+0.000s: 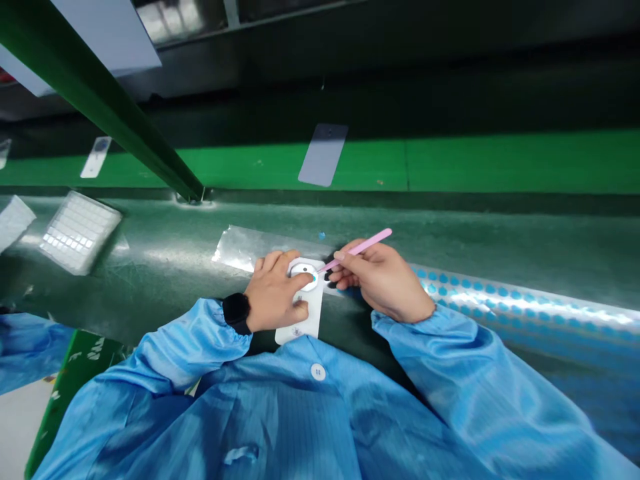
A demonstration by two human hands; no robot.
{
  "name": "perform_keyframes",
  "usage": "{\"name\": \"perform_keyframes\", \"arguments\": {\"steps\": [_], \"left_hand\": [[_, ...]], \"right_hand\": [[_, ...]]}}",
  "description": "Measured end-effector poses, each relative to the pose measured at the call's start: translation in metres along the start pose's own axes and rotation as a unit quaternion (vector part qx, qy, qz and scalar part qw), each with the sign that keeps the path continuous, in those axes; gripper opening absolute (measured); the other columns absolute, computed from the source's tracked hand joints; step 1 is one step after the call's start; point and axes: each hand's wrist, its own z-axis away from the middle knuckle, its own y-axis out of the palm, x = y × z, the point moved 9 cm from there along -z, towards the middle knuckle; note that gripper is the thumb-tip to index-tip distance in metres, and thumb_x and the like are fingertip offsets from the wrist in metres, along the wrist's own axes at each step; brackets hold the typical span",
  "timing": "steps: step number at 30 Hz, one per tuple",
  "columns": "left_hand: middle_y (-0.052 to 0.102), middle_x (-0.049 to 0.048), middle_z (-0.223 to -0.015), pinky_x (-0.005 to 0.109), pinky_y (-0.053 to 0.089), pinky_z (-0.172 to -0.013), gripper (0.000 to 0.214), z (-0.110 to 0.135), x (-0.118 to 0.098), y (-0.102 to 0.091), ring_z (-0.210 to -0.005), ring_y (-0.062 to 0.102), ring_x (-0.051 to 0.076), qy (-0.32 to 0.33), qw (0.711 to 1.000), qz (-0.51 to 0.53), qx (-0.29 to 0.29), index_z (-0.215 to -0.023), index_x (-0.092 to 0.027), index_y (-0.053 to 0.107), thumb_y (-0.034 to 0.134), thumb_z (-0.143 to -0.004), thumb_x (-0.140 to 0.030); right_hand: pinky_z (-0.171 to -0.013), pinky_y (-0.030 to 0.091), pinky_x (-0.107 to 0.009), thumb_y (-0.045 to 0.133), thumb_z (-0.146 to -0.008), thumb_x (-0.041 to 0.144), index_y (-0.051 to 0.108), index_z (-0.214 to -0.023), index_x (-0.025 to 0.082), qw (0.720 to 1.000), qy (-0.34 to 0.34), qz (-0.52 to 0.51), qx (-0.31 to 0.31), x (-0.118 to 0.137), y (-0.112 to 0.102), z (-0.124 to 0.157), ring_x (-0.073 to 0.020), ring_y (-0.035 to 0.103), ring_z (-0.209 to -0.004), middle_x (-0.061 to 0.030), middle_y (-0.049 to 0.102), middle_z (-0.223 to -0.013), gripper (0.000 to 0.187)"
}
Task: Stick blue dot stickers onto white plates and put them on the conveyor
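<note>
My left hand (pixel 277 290), with a black watch on its wrist, lies over a white rectangular panel (pixel 311 313). Its fingers curl around the panel's left and far edges. One fingertip presses by a round white part (pixel 301 269) near the panel's far end, where a small blue dot (pixel 314 279) shows. Pink tweezers (pixel 363 245) are pinched in my right hand (pixel 387 280), their tips at the panel beside that dot. Dark coverings show on some right fingertips. A clear strip (pixel 240 247) passes beneath the panel.
To the right stretches a clear sheet with rows of blue dots (pixel 480 287). Another white panel (pixel 324 155) lies on the green belt beyond the bench, and a smaller one (pixel 96 157) further left. A tray of white pieces (pixel 80 232) stands left, near a green post (pixel 125 120). A blue sleeve (pixel 30 350) shows at far left.
</note>
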Motion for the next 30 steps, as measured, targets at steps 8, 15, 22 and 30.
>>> {"name": "perform_keyframes", "arguments": {"steps": [8, 15, 22, 30], "left_hand": [[0.047, 0.0060, -0.112, 0.041, 0.047, -0.086, 0.059, -0.027, 0.019, -0.011, -0.102, 0.049, 0.024, -0.021, 0.998, 0.052, 0.043, -0.108, -0.025, 0.057, 0.086, -0.058, -0.035], [0.049, 0.0024, -0.105, 0.032, 0.048, -0.096, 0.044, -0.108, 0.092, -0.101, -0.106, 0.053, 0.019, -0.068, 0.997, -0.002, -0.047, -0.102, -0.023, 0.059, 0.076, -0.063, -0.014], [0.047, 0.0174, -0.123, 0.052, 0.038, -0.099, 0.023, -0.167, 0.142, -0.173, -0.121, 0.042, 0.035, -0.209, 0.952, -0.105, -0.199, -0.104, -0.013, 0.061, 0.060, -0.081, -0.018], [0.058, 0.0089, -0.122, 0.043, 0.049, -0.094, 0.027, -0.194, 0.171, -0.152, -0.112, 0.056, 0.023, -0.233, 0.953, -0.134, -0.139, -0.116, -0.018, 0.059, 0.059, -0.092, -0.030]], "right_hand": [[-0.041, 0.049, -0.022, 0.086, -0.053, 0.051, 0.057, -0.067, 0.017, 0.997, 0.004, -0.068, 0.047, 0.002, 0.002, 0.000, -0.0131, 0.060, -0.044, -0.0020, 0.064, -0.052, 0.046], [-0.039, 0.046, -0.019, 0.088, -0.048, 0.051, 0.058, -0.065, 0.016, 0.992, 0.016, -0.112, 0.052, 0.000, 0.002, 0.000, -0.0112, 0.059, -0.043, -0.0024, 0.064, -0.052, 0.049], [-0.039, 0.048, -0.020, 0.087, -0.049, 0.051, 0.057, -0.065, 0.016, 0.990, 0.003, -0.131, 0.060, -0.001, 0.001, -0.003, -0.0116, 0.059, -0.044, -0.0017, 0.064, -0.054, 0.049], [-0.040, 0.048, -0.020, 0.086, -0.049, 0.056, 0.055, -0.069, 0.016, 0.991, 0.007, -0.116, 0.067, -0.004, 0.001, -0.006, -0.0114, 0.058, -0.045, -0.0030, 0.066, -0.055, 0.054]]}}
